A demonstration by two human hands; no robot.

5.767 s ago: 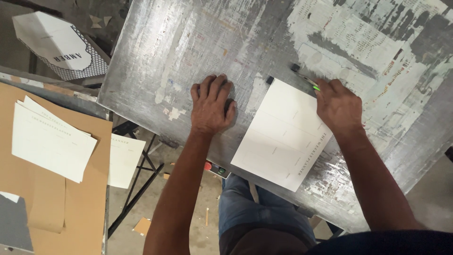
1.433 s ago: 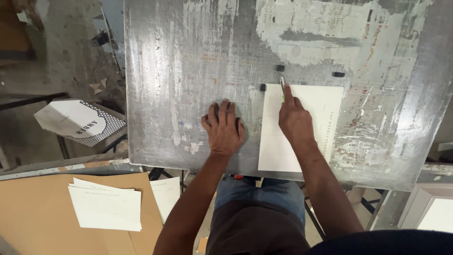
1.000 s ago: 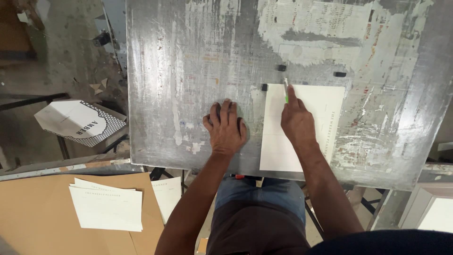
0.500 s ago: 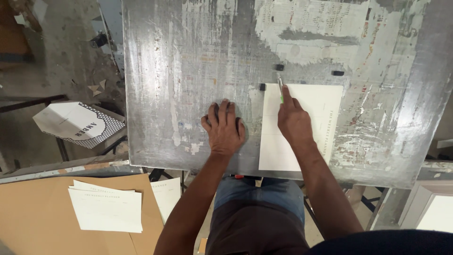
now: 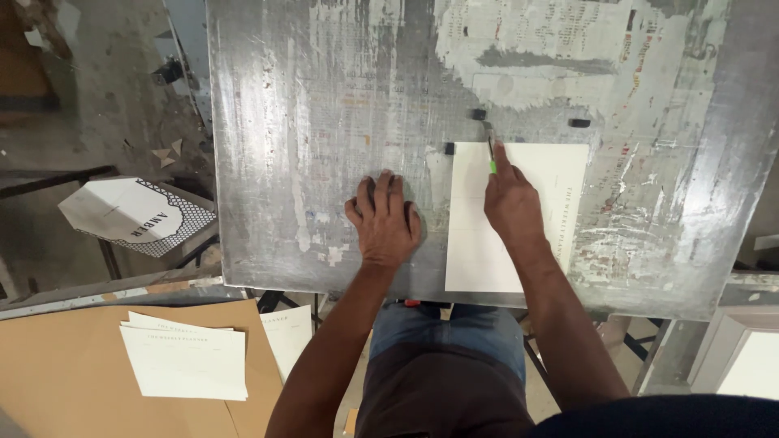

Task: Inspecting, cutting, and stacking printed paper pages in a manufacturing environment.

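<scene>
my left hand [image 5: 384, 217] lies flat and open on the bare metal table [image 5: 292, 122], fingers spread, holding nothing. it sits just beside the left edge of the white sheet [image 5: 535, 215], not on it. my right hand [image 5: 513, 204] rests on the sheet and is closed around a thin tool with a green part [image 5: 492, 154], pointer finger laid along it, tip near the sheet's top edge.

i think the sheet could slip or turn, because only my right hand presses it down. if the tool is sharp, it could run crooked and spoil the sheet. i cannot tell what kind of tip it has.

three small black blocks [image 5: 479, 114] sit at the sheet's top and top left corner. the bottom of the sheet reaches the near edge of the table. there is open table to the left of my left hand and above the blocks. a stack of white sheets [image 5: 185, 363] lies on brown board [image 5: 65, 381] down low, well apart.
</scene>
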